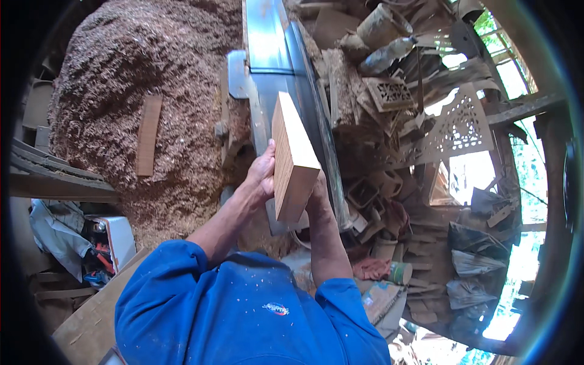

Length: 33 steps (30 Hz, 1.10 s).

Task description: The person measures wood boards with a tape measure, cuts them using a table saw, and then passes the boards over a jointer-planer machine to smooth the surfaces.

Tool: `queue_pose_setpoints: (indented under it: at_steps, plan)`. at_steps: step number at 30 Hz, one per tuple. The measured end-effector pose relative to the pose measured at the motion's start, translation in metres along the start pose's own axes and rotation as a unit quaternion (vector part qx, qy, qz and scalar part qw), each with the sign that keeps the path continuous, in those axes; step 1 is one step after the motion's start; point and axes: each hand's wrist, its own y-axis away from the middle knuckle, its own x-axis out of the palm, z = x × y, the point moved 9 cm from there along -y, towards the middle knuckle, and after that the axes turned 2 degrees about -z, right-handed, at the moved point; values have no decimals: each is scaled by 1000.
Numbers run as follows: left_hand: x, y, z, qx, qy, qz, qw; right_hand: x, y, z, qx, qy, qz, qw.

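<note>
A pale wooden block [292, 146] is held upright on its narrow side above the metal bed [264, 79] of a long machine, likely a planer, in the middle. My left hand [261, 173] grips the block's left face, thumb pointing forward along it. My right hand [317, 185] is on the block's right side, mostly hidden by it, with its fingers out of sight. A small metal plate [237, 82] sticks out from the machine's left edge. Both forearms reach in from below, out of blue sleeves.
A big heap of wood shavings [103, 67] fills the left, with a loose wooden strip [148, 134] on it. At lower left are a white box [121, 240] and panel [91, 310]. Cluttered offcuts, containers and cut-out panels [462, 128] crowd the right side beside openings.
</note>
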Motion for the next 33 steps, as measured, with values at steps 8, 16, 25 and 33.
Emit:
queue_pose_setpoints:
  at_steps: [8,16,25,33]
  plan:
    - [8,1,2,-28,23,10,999,-19,-19,-33,-84,126,70,986]
    - [14,-1,-3,-32,25,39,998,-13,-21,-21,-63,145,59,986]
    - [31,-8,33,-41,-40,20,998,-56,-5,3,-200,283,-1,938]
    - [29,80,152,-97,-127,-177,971,-118,93,71,-374,211,61,901]
